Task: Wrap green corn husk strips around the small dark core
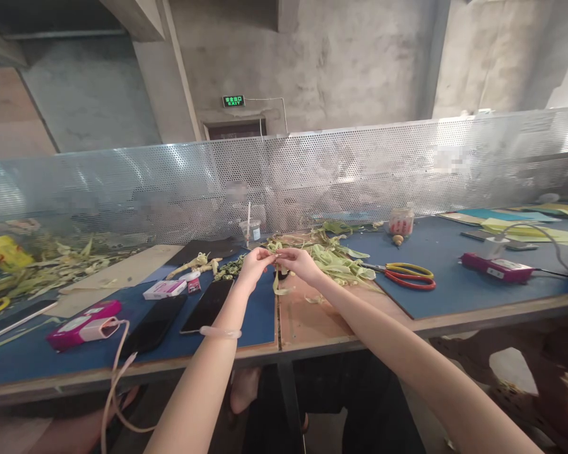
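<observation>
My left hand and my right hand meet above the table's front middle, fingertips pinched together. A thin pale green strip hangs down beneath the fingertips and seems to be held between both hands; the exact grip is too small to make out. Just behind and right of my right hand lies a loose heap of pale green strips. Scissors with yellow and red handles rest to its right. Left of my left hand are a pile of small dark green pieces and a black phone.
A perforated metal screen runs along the table's back. A plastic cup with a straw and a glass jar stand before it. Power strips lie at right and left, with a white cable over the front edge.
</observation>
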